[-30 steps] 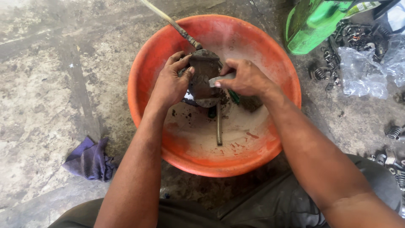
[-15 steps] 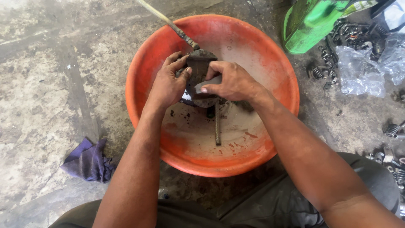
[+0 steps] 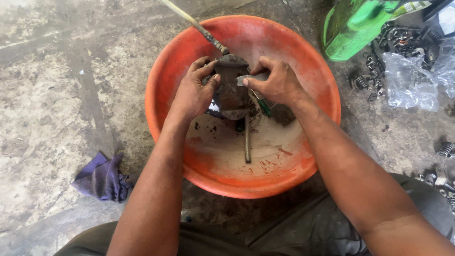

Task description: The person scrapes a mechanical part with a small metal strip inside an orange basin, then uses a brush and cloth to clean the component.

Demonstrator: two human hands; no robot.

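A dirty dark metal part point(image 3: 232, 87) is held upright over a wide orange plastic basin point(image 3: 313, 71). My left hand point(image 3: 194, 92) grips the part's left side. My right hand point(image 3: 277, 85) is closed on a small pale scraper-like piece point(image 3: 249, 79) pressed against the part's right face. A green-handled tool point(image 3: 263, 106) pokes out under my right hand. A thin metal rod point(image 3: 247, 140) lies on the basin's muddy bottom, below the part. A long stick-like handle point(image 3: 199, 26) leans in over the far rim and ends at the top of the part.
A purple rag point(image 3: 102, 178) lies on the concrete floor at the left. At the top right stand a green container point(image 3: 353, 26), a clear plastic bag point(image 3: 410, 78) and several springs and small metal parts point(image 3: 445, 149). My knees are at the bottom edge.
My right hand has shifted from across the part's front to its right side, with the pale piece now at the fingertips. The left hand keeps its hold.
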